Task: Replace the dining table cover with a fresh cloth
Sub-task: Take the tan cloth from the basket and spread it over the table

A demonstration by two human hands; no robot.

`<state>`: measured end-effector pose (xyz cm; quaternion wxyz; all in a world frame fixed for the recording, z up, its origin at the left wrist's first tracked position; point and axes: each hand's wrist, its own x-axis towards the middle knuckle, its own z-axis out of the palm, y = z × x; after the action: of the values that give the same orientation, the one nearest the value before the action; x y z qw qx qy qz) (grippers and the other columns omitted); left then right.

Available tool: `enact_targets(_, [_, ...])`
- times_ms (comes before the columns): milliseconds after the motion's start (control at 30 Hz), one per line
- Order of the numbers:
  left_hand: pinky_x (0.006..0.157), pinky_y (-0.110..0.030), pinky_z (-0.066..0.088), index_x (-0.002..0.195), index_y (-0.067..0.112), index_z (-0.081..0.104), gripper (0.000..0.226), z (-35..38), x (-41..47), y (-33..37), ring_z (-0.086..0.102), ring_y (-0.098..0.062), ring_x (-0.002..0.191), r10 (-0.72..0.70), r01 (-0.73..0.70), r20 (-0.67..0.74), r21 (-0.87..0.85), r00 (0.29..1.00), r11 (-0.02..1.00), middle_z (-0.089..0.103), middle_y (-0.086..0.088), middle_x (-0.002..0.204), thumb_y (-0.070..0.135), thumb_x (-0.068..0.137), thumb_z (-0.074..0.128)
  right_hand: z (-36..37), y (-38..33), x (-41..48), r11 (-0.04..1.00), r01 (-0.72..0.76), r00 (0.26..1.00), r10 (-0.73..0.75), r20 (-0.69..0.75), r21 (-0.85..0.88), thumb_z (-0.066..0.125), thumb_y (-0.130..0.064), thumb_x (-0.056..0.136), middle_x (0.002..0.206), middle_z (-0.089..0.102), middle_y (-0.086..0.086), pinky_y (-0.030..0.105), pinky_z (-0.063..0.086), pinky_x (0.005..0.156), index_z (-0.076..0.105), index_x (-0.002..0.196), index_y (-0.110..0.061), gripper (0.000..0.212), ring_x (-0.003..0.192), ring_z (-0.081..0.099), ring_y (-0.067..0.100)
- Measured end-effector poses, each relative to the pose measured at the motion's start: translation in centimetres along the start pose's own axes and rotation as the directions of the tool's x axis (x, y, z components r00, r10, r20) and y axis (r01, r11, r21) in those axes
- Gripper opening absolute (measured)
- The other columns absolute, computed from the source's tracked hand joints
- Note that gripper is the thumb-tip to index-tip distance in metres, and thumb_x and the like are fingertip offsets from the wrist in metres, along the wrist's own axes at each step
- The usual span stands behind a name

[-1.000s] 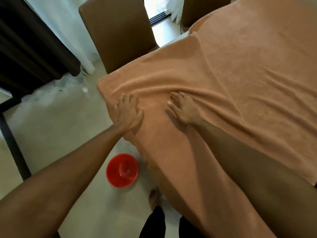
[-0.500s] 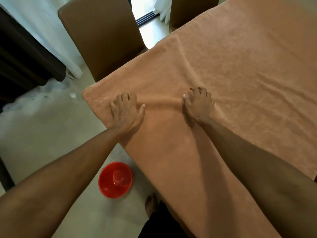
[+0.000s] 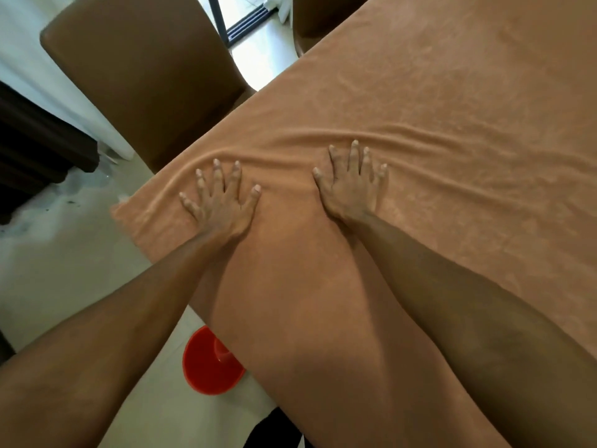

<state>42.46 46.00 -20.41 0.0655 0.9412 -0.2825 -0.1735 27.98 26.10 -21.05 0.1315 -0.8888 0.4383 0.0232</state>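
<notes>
Beneath our spread, flat-pressing left hand point(image 3: 223, 205) and right hand point(image 3: 350, 189), the peach terry cloth point(image 3: 452, 101) seems laid, with ridges point(image 3: 290, 138) beyond our fingertips left to smooth.

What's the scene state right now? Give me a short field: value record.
cover: tan cloth spread flat, draping over the near edge
left: left hand flat on it, fingers spread
right: right hand flat on it, fingers straight
wrinkles: ridge just beyond both hands' fingertips
below: red bowl on the floor, partly behind the drape
seating: brown chair at the far-left edge

No legible txt or nos., seemingly, incl. on cloth point(image 3: 436, 108).
</notes>
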Motion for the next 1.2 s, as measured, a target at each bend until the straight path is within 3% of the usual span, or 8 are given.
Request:
enact_targets(267, [0.113, -0.068, -0.014, 0.154, 0.046, -0.010, 0.078, -1.8, 3.9, -3.5, -0.025, -0.026, 0.150, 0.058, -0.058, 0.007, 0.008, 0.998, 0.998, -0.021, 0.008, 0.164, 0.082, 0.087, 0.006, 0.4, -3.8, 2.0, 1.000, -0.020, 1.000, 0.019, 0.018, 0.016, 0.016, -0.072, 0.098, 0.172, -0.004, 0.005, 0.063, -0.008, 0.121, 0.013, 0.161, -0.040, 0.071, 0.157, -0.007, 0.029])
enact_targets(467, [0.113, -0.069, -0.011, 0.156, 0.043, -0.004, 0.077, -3.4, 7.2, -5.9, -0.014, -0.030, 0.152, 0.097, -0.096, -0.020, 0.049, 0.995, 0.994, -0.012, 0.005, 0.166, 0.081, 0.090, 0.009, 0.9, -7.5, 4.8, 0.999, -0.039, 0.999, 0.039, 0.014, 0.005, 0.013, -0.075, 0.096, 0.172, -0.006, 0.005, 0.065, -0.009, 0.119, 0.009, 0.162, -0.040, 0.075, 0.157, -0.009, 0.031])
enact_targets(633, [0.116, -0.064, -0.011, 0.158, 0.038, -0.001, 0.076, -4.5, 7.7, -7.4, -0.014, -0.027, 0.152, 0.130, -0.129, 0.005, -0.032, 0.992, 0.991, -0.007, 0.000, 0.167, 0.075, 0.094, 0.015, 0.3, -8.8, 5.3, 0.999, -0.026, 0.998, 0.023, 0.061, 0.046, 0.018, -0.078, 0.093, 0.172, -0.005, 0.005, 0.062, -0.011, 0.121, 0.010, 0.162, -0.037, 0.081, 0.157, -0.008, 0.028])
enact_targets(733, [0.119, -0.061, -0.007, 0.158, 0.032, 0.009, 0.071, -4.0, 4.0, -8.4, -0.006, -0.027, 0.153, 0.171, -0.182, -0.131, -0.077, 0.977, 0.980, 0.004, -0.002, 0.167, 0.068, 0.098, 0.018, 0.0, -9.3, 2.3, 0.986, 0.063, 0.998, -0.066, 0.015, 0.152, 0.024, -0.070, 0.098, 0.171, 0.012, 0.005, 0.061, -0.006, 0.123, 0.024, 0.160, -0.031, 0.073, 0.158, 0.005, 0.025])
enact_targets(833, [0.119, -0.057, -0.007, 0.159, 0.031, 0.009, 0.070, -2.4, -1.1, -10.8, -0.003, -0.026, 0.154, 0.121, -0.129, -0.178, -0.035, 0.977, 0.991, 0.002, -0.002, 0.167, 0.067, 0.099, 0.016, 1.1, -11.8, -3.3, 0.973, 0.193, 0.981, -0.192, -0.025, 0.127, 0.026, -0.064, 0.101, 0.167, 0.025, 0.006, 0.064, -0.001, 0.122, 0.037, 0.153, -0.029, 0.063, 0.155, 0.018, 0.026])
enact_targets(967, [0.120, -0.058, -0.001, 0.159, 0.030, 0.003, 0.073, -1.1, -2.3, -13.2, -0.001, -0.028, 0.154, 0.061, -0.054, -0.165, 0.052, 0.984, 0.997, -0.001, -0.006, 0.167, 0.068, 0.098, 0.014, 4.1, -16.2, -8.2, 0.941, 0.338, 0.938, -0.338, 0.072, 0.016, 0.020, -0.067, 0.100, 0.171, 0.009, 0.005, 0.065, -0.006, 0.120, 0.024, 0.159, -0.035, 0.067, 0.157, 0.005, 0.030])
enact_targets(1200, [0.122, -0.053, -0.005, 0.159, 0.031, -0.004, 0.075, -2.7, 0.8, -15.0, -0.008, -0.024, 0.154, 0.105, -0.100, -0.112, 0.055, 0.988, 0.994, -0.007, -0.002, 0.167, 0.070, 0.096, 0.008, 5.1, -18.9, -7.2, 0.945, 0.327, 0.942, -0.324, 0.091, -0.011, 0.016, -0.069, 0.099, 0.172, 0.000, 0.003, 0.063, -0.008, 0.121, 0.012, 0.161, -0.039, 0.069, 0.158, -0.005, 0.029])
